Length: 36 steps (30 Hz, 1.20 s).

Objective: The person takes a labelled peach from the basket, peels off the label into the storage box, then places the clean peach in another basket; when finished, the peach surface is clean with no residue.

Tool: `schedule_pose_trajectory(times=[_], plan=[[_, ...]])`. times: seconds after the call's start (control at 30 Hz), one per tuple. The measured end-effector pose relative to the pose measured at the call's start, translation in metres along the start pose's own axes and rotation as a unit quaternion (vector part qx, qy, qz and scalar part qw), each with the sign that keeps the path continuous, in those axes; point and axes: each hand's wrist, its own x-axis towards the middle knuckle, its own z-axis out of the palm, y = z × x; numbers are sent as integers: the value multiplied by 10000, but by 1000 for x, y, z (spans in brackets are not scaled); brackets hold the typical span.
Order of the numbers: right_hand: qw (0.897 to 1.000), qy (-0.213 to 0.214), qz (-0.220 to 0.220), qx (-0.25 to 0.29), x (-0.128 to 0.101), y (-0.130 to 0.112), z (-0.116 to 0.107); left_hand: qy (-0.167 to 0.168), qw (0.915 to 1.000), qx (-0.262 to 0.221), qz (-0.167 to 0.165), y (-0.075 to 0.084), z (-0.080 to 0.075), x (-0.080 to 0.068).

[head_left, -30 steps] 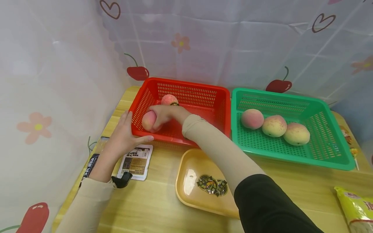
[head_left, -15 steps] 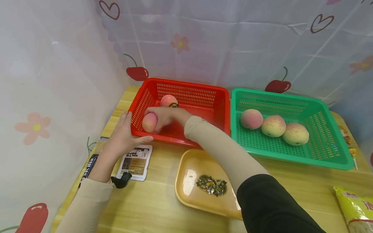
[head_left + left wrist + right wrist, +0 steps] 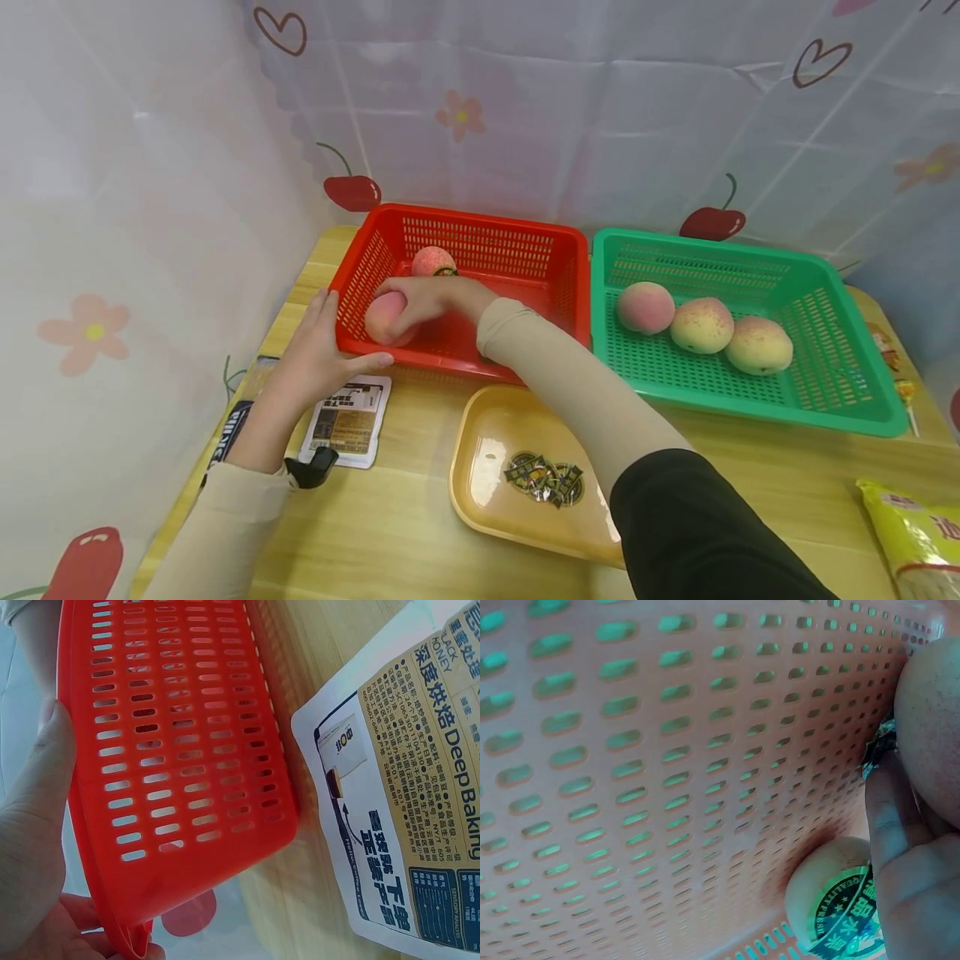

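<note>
Barely anything's moved, the right hand [image 3: 427,298] still wraps the peach [image 3: 384,318] at the red basket [image 3: 525,287]'s 8 o'clock corner. Left hand [image 3: 315,358] clamps that corner's rim. Peach looks soft and bruisable, so cup it around the middle.

Red basket [image 3: 525,250] and green basket [image 3: 840,392]: slotted plastic with a slight gloss; yellow tray [image 3: 487,467] is smooth shiny plastic, holding glossy foil-look stickers [image 3: 545,481]. Table [image 3: 420,533] is pale wood-grain, satin finish; the packet [image 3: 420,825] by the left hand [image 3: 315,358] is smooth printed film or paper, the yellow bag [image 3: 915,533] glossy plastic film. Peach [image 3: 386,318] in the right hand [image 3: 431,296] looks matt and velvety with a glossy sticker; sleeves are matt knit cloth, and the backdrop curtain [image 3: 600,125] is thin, sheeny plastic sheet.
</note>
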Motion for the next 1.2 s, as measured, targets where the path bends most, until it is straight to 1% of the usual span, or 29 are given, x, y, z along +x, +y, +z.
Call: schedule_pose_trajectory(times=[0.1, 0.17, 0.3, 0.53, 0.8, 0.9, 1.03, 1.2], plan=[[9997, -118, 191, 35, 0, 4, -2, 9, 10000, -11, -6, 0, 1, 0], [9995, -201, 219, 43, 0, 5, -3, 13, 10000, -19, -13, 0, 1, 0], [9994, -315, 95, 77, -1, 6, -2, 28, 10000, -38, -16, 0, 1, 0], [9994, -282, -168, 88, -2, 4, 0, 5, 10000, -32, -40, 0, 1, -1], [9995, -188, -196, 131, -1, 3, 3, 24, 9999, -119, -5, 0, 2, -1], [9995, -221, -196, 107, -1, 5, 4, 48, 9999, -107, 16, 0, 2, -1], [9992, -381, -78, 81, -3, 9, 3, 85, 9999, -66, 67, -1, 3, -1], [9976, -598, 198, 291, -9, 8, 0, 54, 10000, -44, 47, 0, 2, 0]])
